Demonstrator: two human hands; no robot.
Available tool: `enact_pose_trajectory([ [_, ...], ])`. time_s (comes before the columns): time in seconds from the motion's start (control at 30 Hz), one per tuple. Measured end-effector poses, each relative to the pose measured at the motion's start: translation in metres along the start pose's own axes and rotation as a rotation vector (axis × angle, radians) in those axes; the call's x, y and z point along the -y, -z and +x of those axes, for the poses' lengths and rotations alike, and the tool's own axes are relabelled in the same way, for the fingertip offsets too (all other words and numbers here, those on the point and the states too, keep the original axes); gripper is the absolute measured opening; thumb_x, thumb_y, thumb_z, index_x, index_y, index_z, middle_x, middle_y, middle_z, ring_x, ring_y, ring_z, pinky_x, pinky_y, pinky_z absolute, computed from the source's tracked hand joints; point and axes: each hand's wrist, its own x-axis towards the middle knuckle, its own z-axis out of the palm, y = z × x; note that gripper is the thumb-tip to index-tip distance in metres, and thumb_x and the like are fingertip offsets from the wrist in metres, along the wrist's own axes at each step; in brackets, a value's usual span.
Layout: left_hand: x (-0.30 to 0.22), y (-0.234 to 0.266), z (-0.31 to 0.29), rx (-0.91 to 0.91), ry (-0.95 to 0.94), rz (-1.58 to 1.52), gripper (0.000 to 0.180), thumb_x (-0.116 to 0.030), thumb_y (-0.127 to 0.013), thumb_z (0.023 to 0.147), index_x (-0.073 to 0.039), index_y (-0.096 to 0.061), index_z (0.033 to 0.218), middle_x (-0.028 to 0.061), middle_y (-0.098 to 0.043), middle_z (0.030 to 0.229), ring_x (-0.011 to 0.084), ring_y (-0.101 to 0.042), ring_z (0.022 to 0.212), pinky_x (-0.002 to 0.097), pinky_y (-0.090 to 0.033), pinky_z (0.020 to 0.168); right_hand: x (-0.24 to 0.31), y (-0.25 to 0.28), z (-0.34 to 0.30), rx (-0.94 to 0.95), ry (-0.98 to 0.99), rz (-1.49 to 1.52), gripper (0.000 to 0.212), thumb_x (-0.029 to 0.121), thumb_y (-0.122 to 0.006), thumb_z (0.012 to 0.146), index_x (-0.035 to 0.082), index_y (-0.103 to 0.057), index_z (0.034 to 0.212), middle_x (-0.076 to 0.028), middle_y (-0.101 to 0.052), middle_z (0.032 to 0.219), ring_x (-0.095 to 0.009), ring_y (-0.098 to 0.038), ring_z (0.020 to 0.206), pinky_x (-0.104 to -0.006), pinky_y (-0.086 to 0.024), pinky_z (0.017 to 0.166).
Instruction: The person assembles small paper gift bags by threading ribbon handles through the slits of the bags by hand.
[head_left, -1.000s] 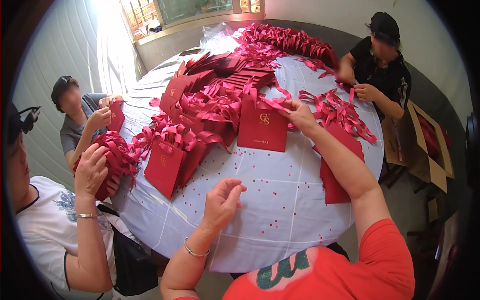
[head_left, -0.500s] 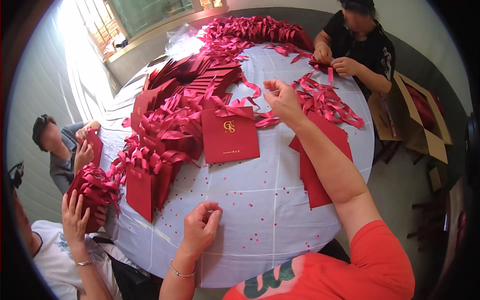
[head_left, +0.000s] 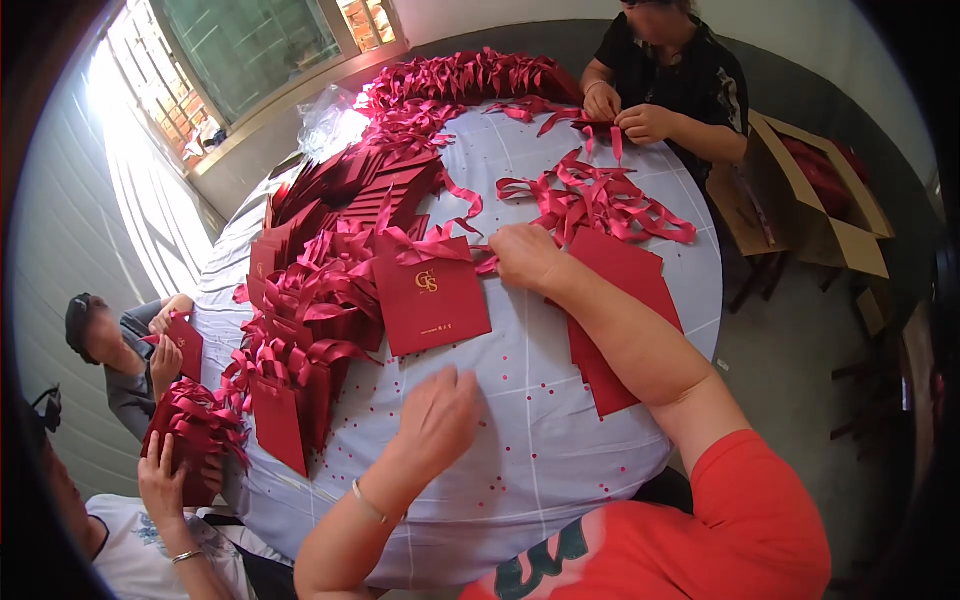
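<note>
A dark red paper gift bag [head_left: 432, 310] with a gold emblem lies flat in the middle of the table, and a pinkish-red ribbon [head_left: 484, 262] extends from its top edge. Above the bag's right corner, my right hand [head_left: 528, 258] is closed on that ribbon's free end; its fingertips are partly hidden. My left hand [head_left: 440, 418] hovers just below the bag's lower edge, loosely bent, slightly blurred and holding nothing I can see. Under my right forearm lies a stack of flat red bags [head_left: 620, 300]. Loose ribbons [head_left: 610, 200] are heaped just beyond it.
Ribboned bags [head_left: 320, 290] crowd the table's left and far side. Small red dots litter the pale cloth [head_left: 510, 510]. One person [head_left: 670, 80] works at the far right, near an open carton [head_left: 810, 190]; two others handle bags [head_left: 185, 340] at the left.
My right hand has come down and closed at the ribbon beside the bag. My left hand has moved up and right, toward the bag's lower edge. The whole view has shifted slightly.
</note>
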Motion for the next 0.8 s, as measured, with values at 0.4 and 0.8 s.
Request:
enact_pose_trajectory([
  [0.4, 0.021, -0.051, 0.037, -0.447, 0.191, 0.209, 0.027, -0.022, -0.073, 0.079, -0.002, -0.061, 0.093, 0.0146, -0.059, 0.105, 0.0294, -0.058, 0.095, 0.0409, -0.048, 0.077, -0.018, -0.012, 0.025, -0.435, -0.102, 0.368, 0.019, 0.019, -0.065, 0.083, 0.004, -0.073, 0.093, -0.016, -0.071, 0.089, -0.029, -0.069, 0.082, -0.0408, -0.053, 0.073],
  [0.8, 0.019, -0.053, 0.04, -0.417, 0.189, 0.216, 0.029, -0.025, -0.072, 0.079, -0.003, -0.063, 0.096, 0.0112, -0.057, 0.103, 0.0258, -0.057, 0.094, 0.0374, -0.047, 0.075, -0.095, 0.009, 0.086, -0.387, -0.249, 0.795, 0.017, 0.018, -0.072, 0.077, 0.003, -0.075, 0.086, -0.008, -0.072, 0.073, -0.014, -0.067, 0.065, -0.0294, -0.053, 0.063],
])
